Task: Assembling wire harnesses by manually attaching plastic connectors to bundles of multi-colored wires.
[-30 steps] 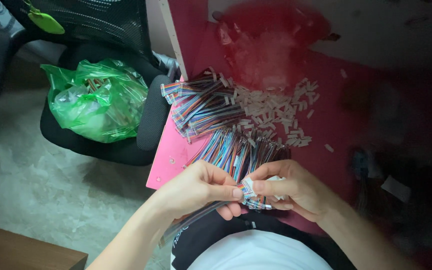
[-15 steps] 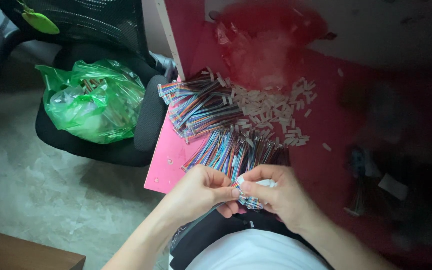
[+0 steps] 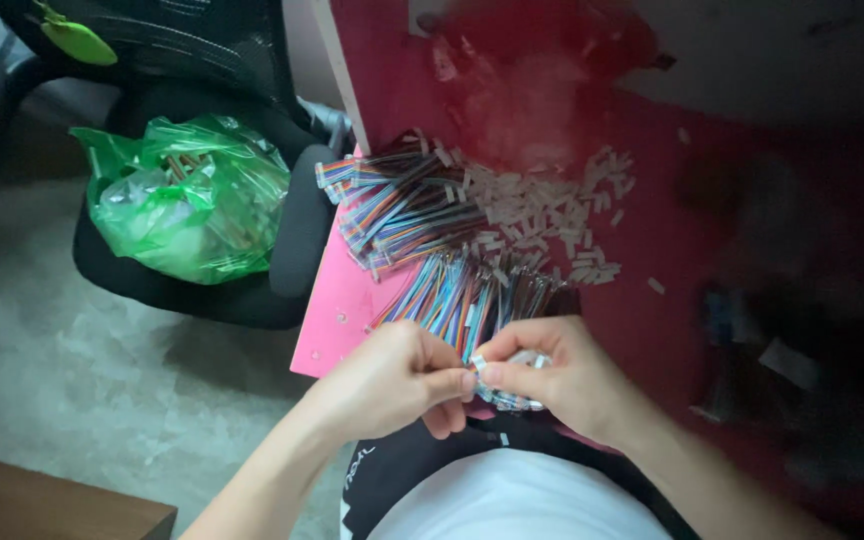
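Pinching one small white connector, half hidden, both hands closed; wire ends blurred

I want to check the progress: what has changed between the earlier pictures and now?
Very little. The left hand and right hand stay pressed together at the edge of the red table, pinching the same small white connector on a multicoloured ribbon cable; only the fingers shift slightly. Nothing was picked up or let go. The cable bundles, loose white connectors and green bag lie as before.
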